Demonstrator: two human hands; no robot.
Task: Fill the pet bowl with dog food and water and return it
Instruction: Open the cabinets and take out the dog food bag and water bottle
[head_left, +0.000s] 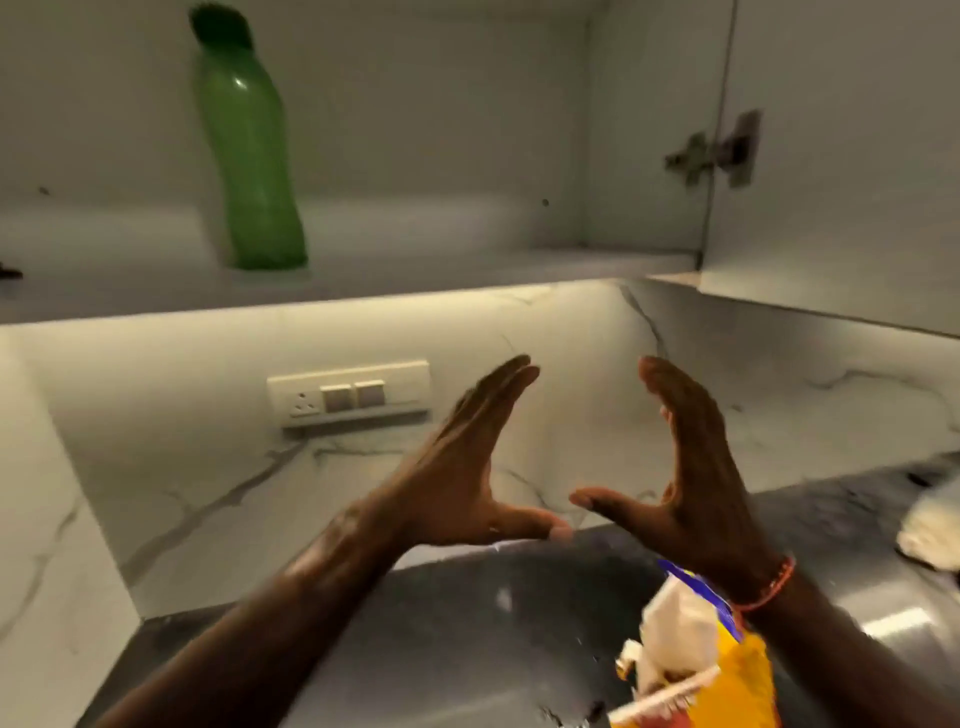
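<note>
My left hand (467, 462) and my right hand (691, 462) are raised side by side above the dark countertop (467, 623), palms facing each other, fingers straight, holding nothing. A yellow, blue and white dog food bag (685, 660) stands on the counter just below my right wrist, its top crumpled open. A tall green water bottle (249, 156) with a dark cap stands upright on the open cabinet's shelf (415, 280), up and to the left of my hands. No pet bowl is in view.
The cabinet door (841, 156) hangs open at the upper right, its hinge visible. A switch and socket plate (348, 395) sits on the marble backsplash behind my left hand. Something white and crumpled (930, 525) lies at the counter's right edge.
</note>
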